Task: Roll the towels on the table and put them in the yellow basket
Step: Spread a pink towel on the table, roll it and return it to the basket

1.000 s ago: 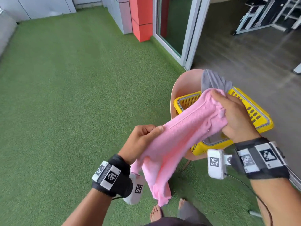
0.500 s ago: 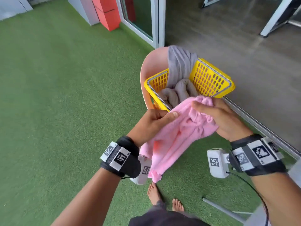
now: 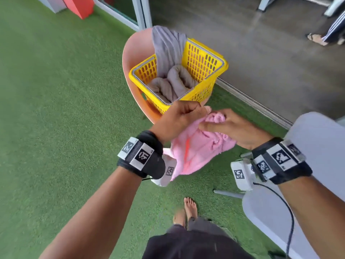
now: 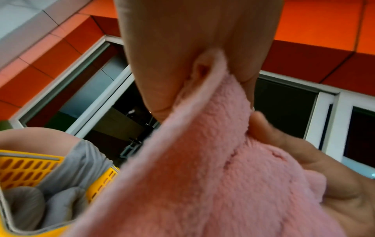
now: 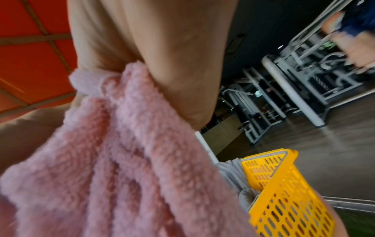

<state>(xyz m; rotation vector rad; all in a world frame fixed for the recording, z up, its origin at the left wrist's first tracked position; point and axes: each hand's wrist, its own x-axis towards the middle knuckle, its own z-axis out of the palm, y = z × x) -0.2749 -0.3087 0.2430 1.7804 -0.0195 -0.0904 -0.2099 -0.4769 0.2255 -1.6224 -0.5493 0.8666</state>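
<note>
Over turf, by basket: both hands grasp pink towel
left hand [image 3: 179, 118]: pinches pink towel [image 3: 197, 146] edge
right hand [image 3: 233, 128]: clutches bunched towel
yellow basket [image 3: 203, 58]: on pink chair [image 3: 134, 51], holds grey towels [image 3: 173, 83]

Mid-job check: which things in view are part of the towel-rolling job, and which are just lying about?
Job:
pink towel, gripped by left hand and right hand
yellow basket
grey towels in the basket

Lying about:
pink chair under the basket
white chair
orange block
</note>
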